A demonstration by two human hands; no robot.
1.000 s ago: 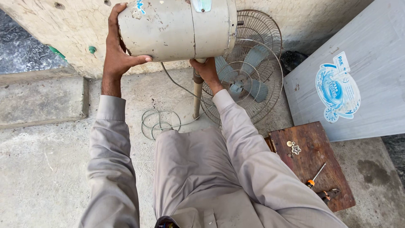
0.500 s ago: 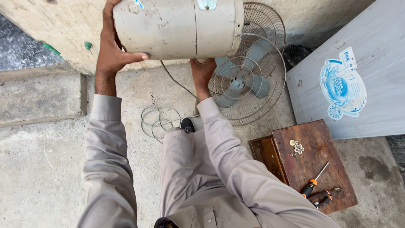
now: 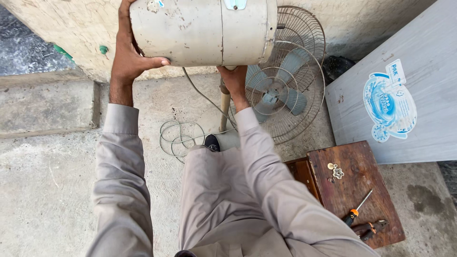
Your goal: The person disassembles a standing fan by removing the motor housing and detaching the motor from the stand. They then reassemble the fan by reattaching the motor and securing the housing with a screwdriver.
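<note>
A large cream cylindrical fan motor housing (image 3: 204,29) fills the top of the head view, joined to a wire fan cage (image 3: 285,81) with grey-blue blades inside. My left hand (image 3: 131,57) grips the housing's left end, thumb underneath. My right hand (image 3: 234,81) holds the underside where the housing meets the stand pole (image 3: 223,112). The pole runs down to a base partly hidden behind my knee.
A coiled white cable (image 3: 181,138) lies on the concrete floor by my knee. A wooden box (image 3: 354,190) at the right carries a screwdriver (image 3: 354,212), pliers (image 3: 371,229) and keys (image 3: 335,171). A grey panel (image 3: 409,81) leans at the right. A rough wall stands behind.
The view has shifted slightly; the housing sits a little further right and higher in the picture. Both hands keep their grips on it.
</note>
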